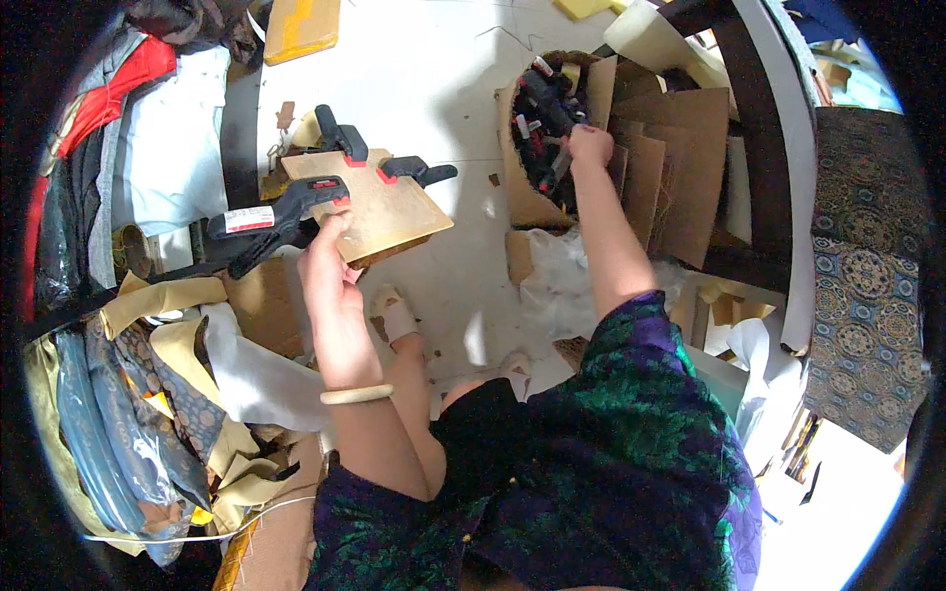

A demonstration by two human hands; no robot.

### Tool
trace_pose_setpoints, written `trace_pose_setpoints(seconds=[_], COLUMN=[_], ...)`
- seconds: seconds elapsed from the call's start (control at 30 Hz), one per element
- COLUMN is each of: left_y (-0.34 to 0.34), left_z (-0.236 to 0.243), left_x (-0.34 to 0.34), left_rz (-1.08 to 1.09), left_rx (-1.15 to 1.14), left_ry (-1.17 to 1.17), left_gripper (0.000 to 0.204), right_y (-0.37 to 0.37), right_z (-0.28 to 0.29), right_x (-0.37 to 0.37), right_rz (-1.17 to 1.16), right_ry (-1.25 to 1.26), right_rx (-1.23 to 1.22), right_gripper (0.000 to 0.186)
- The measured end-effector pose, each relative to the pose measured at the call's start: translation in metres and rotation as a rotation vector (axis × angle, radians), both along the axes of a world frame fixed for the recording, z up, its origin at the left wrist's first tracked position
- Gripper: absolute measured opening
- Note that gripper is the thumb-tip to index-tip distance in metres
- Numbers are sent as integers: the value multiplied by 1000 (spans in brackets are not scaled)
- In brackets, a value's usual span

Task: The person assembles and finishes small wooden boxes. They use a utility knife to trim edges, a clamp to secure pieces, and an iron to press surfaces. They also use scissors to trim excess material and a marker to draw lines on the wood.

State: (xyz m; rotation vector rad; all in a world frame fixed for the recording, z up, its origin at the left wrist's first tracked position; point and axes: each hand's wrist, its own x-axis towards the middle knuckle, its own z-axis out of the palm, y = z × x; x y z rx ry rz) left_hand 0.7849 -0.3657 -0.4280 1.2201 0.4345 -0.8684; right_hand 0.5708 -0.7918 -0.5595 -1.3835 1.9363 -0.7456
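Observation:
My left hand (330, 256) is closed on the near left edge of a flat tan wooden board (394, 212), held up above the floor. Three black spring clamps with red jaw pads bite its edges: one clamp (286, 207) at the left, a second clamp (340, 138) at the far edge, a third clamp (419, 171) at the right. Over at the right, my right hand (589, 146) reaches into an open cardboard box (506, 148) holding several black and red clamps. Its fingers are closed round a black clamp (557, 120) there.
Flattened cardboard sheets (690, 167) lean beside the box, with clear plastic wrapping (557, 281) below. Rolled fabrics (99, 433) and cloth scraps (261, 374) crowd the left. Patterned dark fabric (862, 286) lies at far right. A yellow-taped package (301, 30) rests on the white floor (414, 59).

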Motion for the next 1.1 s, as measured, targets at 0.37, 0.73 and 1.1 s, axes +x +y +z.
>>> trace_pose_setpoints(seconds=[0.37,0.73,1.1], left_y=[1,6,9], left_z=[-6,18,19], left_x=[-2,4,6], left_rz=[91,162,240], left_rx=[-53,-199,-376], left_ry=[-13,53,-52], left_gripper=[40,38,38], right_y=[92,108,321], right_z=[13,33,141], right_x=[46,56,20], right_rz=[778,617,1039], right_ry=[763,450,18], right_rx=[424,73,432], right_gripper=[110,67,41])
